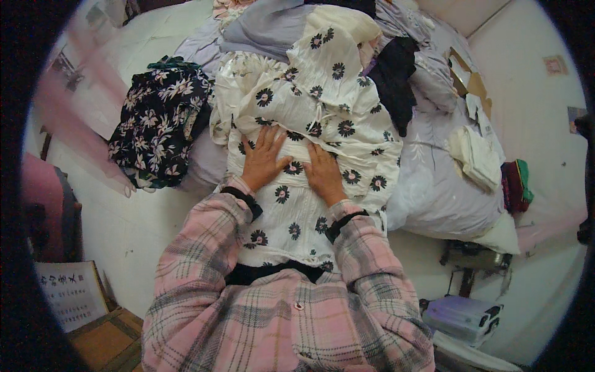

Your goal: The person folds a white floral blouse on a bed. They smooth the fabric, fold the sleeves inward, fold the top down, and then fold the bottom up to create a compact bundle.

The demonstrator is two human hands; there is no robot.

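A white crinkled garment with dark daisy-like flowers lies spread before me, its lower part hanging over the bed's edge towards my body. My left hand rests palm down on its middle, fingers apart. Beside it, my right hand also presses flat on the cloth, holding nothing. A thin white tie shows on the garment beyond my hands. To the left lies a folded black garment with pale flowers. A black cloth touches the white garment's upper right side.
The bed cover is pale lilac. Grey cloth lies at the far side. Right are folded white cloth and an open cardboard box. A lidded plastic box stands low right; sheer pink netting hangs left.
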